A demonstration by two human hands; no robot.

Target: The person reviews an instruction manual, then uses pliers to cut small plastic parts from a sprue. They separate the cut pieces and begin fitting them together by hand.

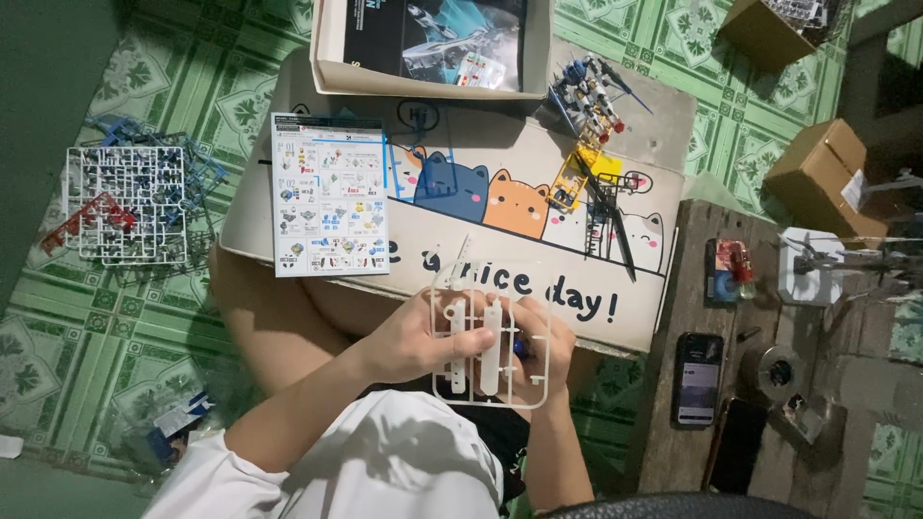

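While the white parts frame (488, 336) is being gripped by left hand (423, 336) and right hand (538, 360), fingers closed on it, a part is being freed; a clean cut beside the fingertips is needed next.

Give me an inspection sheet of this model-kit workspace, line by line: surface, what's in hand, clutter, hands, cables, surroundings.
Surface: low white lap table printed with cartoon cats, set on green patterned floor tiles.
Job's things: white parts frame held over the lap; folded instruction sheet on the table's left end.
Clutter: open kit box at the table's far edge; part-built blue, white and yellow model; pile of parts frames on the floor.
Hands: left hand and right hand both grip the white parts frame.
Cables: nothing seen.
Surroundings: wooden bench to the right with two phones; cardboard boxes beyond.
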